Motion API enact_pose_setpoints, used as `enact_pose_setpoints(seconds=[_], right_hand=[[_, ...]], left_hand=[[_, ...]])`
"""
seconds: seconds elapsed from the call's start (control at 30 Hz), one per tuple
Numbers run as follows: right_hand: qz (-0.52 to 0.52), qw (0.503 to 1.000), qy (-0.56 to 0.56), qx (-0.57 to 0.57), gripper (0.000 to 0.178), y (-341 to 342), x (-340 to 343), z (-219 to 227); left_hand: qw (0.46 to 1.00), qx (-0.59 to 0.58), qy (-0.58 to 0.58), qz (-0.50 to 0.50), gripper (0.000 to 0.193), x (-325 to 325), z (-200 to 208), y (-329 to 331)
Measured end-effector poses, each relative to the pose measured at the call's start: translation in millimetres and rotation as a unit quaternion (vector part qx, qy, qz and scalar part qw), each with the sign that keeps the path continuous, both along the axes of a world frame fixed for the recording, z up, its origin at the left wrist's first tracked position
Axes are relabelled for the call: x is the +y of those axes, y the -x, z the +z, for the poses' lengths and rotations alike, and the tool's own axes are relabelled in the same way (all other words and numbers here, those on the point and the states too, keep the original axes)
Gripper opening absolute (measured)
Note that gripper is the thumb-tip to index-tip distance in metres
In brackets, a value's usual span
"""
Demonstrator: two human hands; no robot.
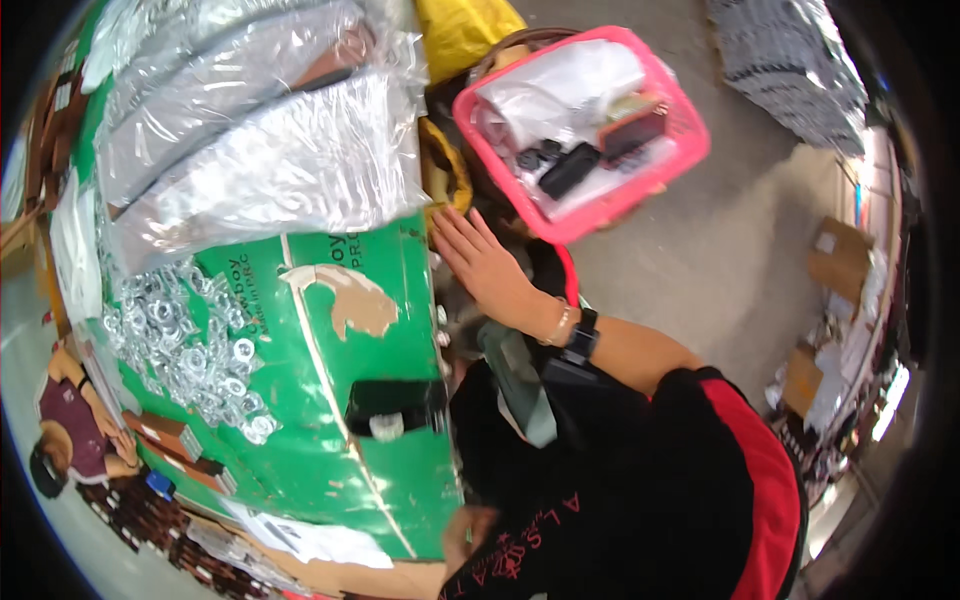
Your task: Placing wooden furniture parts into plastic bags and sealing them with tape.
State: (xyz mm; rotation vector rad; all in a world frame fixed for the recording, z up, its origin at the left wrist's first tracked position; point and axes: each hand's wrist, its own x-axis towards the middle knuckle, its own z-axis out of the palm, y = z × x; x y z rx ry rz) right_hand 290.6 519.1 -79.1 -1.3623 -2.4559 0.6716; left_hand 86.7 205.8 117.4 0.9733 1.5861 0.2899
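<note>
Right hand (490,272): fingers straight, gripping nothing visible, beside the right edge of a green table (300,410).
Left hand (468,532): near edge, partly hidden, grip impossible to tell.
Writing: dark print on the table; red lettering on the black shirt (620,500).
Wrapped pieces (270,160): table's far end, in clear plastic.
Pink basket (575,231): right of the table, holding white plastic (560,85) and a black case (570,171).

Right hand (490,275), fingers (458,238) straight, beyond an outstretched forearm (640,350); left hand (467,532) low, mostly hidden
</note>
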Motion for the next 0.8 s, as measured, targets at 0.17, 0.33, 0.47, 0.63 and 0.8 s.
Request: enact_pose_setpoints(seconds=[0.17,0.33,0.47,0.63,0.8], right_hand=[[-0.125,0.988,-0.088,0.012,0.055,-1.0,26.4,-94.8],[0.042,0.997,0.008,0.066,0.048,-36.8,-47.8,-78.5],[0.023,0.998,-0.037,0.035,0.052,-66.0,-67.1,-63.5],[0.085,0.995,0.057,0.02,0.037,-105.2,-84.5,-64.9],[0.12,0.99,0.077,-0.011,0.035,-127.8,-91.5,-62.8]], left_hand=[[0.997,-0.062,0.043,0.017,0.015,15.9,-86.8,-85.7],[0.987,0.118,0.073,0.08,0.023,-34.5,-197.3,-72.6],[0.968,0.249,0.031,0.028,0.026,-11.7,-219.0,-64.6],[0.947,0.311,-0.076,0.006,0.03,-29.2,-220.9,-64.1],[0.942,0.32,-0.086,0.044,0.029,-29.2,-217.6,-75.2]])
